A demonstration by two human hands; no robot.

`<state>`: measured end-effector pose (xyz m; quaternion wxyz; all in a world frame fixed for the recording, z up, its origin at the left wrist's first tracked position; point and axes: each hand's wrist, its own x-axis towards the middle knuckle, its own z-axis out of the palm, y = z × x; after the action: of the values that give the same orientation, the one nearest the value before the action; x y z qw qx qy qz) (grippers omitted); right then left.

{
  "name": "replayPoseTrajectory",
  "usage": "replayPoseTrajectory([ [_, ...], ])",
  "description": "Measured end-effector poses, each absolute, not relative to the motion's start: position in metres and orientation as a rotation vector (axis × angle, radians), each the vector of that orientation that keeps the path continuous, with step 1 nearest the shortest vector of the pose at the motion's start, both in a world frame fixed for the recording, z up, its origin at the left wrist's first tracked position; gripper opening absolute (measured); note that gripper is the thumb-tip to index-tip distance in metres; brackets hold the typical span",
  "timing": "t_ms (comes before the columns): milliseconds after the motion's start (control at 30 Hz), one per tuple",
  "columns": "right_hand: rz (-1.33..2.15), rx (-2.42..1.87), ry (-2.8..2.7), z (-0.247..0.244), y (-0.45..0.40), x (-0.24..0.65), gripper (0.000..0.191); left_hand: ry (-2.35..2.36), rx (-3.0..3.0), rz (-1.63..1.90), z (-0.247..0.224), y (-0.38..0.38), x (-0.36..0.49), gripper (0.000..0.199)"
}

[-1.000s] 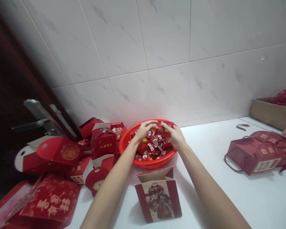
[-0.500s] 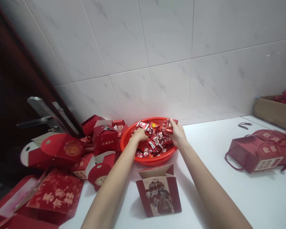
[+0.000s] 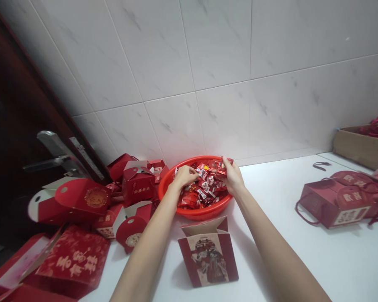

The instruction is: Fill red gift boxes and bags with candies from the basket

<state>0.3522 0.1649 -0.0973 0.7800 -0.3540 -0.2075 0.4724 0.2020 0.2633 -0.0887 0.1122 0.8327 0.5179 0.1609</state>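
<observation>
A: Delta vs half a second ago?
B: White desk (image 3: 280,201) same layout. Red basket (image 3: 199,214) and maroon gift box (image 3: 209,260) unmoved. Wrapped candies (image 3: 208,184) in the basket reshuffled. Left hand (image 3: 185,176) shifted up, fingers less buried; right hand (image 3: 234,178) same spot, right rim.
A: Grips?
B: Right: closed on a red candy packet (image 3: 220,167). Left: fingers curled at the candies, can't tell if holding.
A: Room?
B: Tiled wall (image 3: 222,121) right behind the back rim. White desk shows between right forearm and maroon boxes (image 3: 349,201). Red boxes (image 3: 138,186) crowd the left rim. Gift box, top open, stands between forearms.
</observation>
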Motion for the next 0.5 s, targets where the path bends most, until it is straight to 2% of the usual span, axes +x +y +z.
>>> replayPoseTrajectory([
  [67, 1.016, -0.756, -0.457, -0.098, 0.166, 0.352, 0.013, 1.326, 2.537, 0.535, -0.089, 0.261, 0.205, 0.018],
  [167, 1.01, -0.742, -0.461, -0.101, 0.168, 0.353, 0.017, 1.229, 2.594, 0.338, -0.095, 0.259, 0.209, 0.014],
  [400, 1.01, -0.759, -0.434, -0.1, 0.168, 0.353, 0.016, 1.348, 2.586, 0.264, -0.104, 0.267, 0.211, 0.019],
  [500, 1.018, -0.756, -0.404, -0.097, 0.166, 0.353, 0.013, 1.437, 2.571, 0.274, -0.105, 0.275, 0.209, 0.028],
])
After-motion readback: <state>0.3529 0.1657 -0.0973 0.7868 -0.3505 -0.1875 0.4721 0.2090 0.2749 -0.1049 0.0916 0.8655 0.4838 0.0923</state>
